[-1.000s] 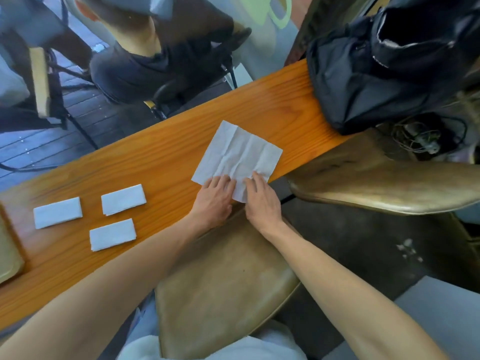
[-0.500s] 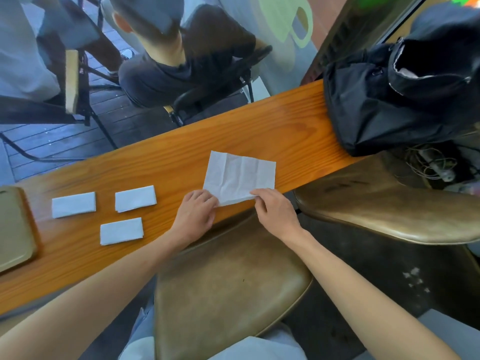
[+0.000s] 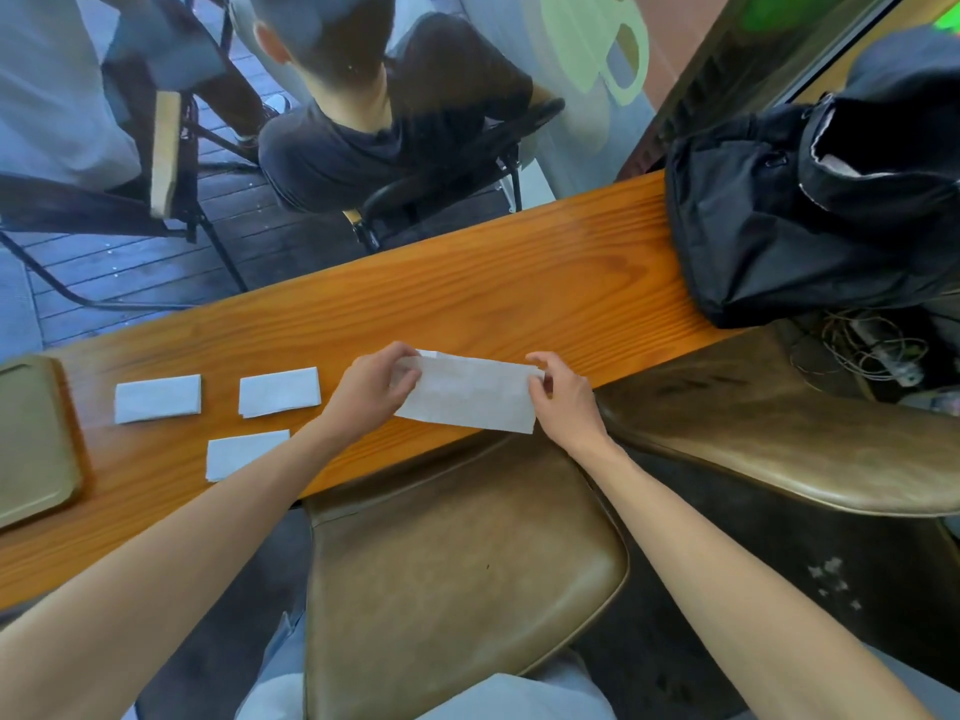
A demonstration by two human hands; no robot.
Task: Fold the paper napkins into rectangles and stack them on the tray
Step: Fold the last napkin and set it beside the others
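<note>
A white paper napkin [image 3: 470, 394], folded in half into a long strip, lies on the wooden counter [image 3: 519, 283] near its front edge. My left hand [image 3: 371, 392] pinches its left end and my right hand [image 3: 563, 400] pinches its right end. Three folded napkin rectangles lie to the left: one [image 3: 157, 398] nearest the tray, one [image 3: 279, 391] beside my left hand, one [image 3: 244, 453] closer to me and partly behind my left forearm. The olive tray [image 3: 36, 439] sits at the counter's far left, with nothing on the part in view.
A black backpack [image 3: 810, 210] rests on the counter's right end. Brown padded stools stand below, one in front of me [image 3: 457, 579] and one to the right [image 3: 779, 423]. Beyond the window glass a person sits on a chair [image 3: 384, 127].
The flat open napkin has been folded in half into a strip, its near edge brought over to the far edge. Both hands moved from the near edge to its two ends.
</note>
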